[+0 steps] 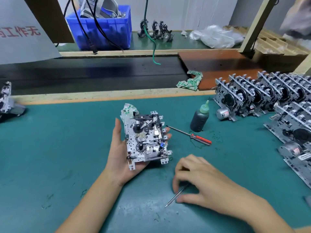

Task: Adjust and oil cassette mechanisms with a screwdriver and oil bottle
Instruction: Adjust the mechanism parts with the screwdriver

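My left hand [117, 153] holds a metal cassette mechanism [146, 140] face up in its palm, fingers reaching past the right edge, with a crumpled cloth [128, 109] behind it. Low over the green mat, my right hand [198, 180] pinches a thin metal pick or tweezers [175, 196] whose tip points down-left. A red-handled screwdriver [190, 135] lies on the mat to the right of the mechanism. Just beyond it stands a dark oil bottle [199, 117] with a green nozzle.
Rows of cassette mechanisms [262, 96] stand at the right edge of the mat. Another mechanism [7, 101] sits at the far left. A patterned rag [191, 81] lies on the black conveyor belt [94, 71]. Behind are a blue crate [104, 29] and hanging cables.
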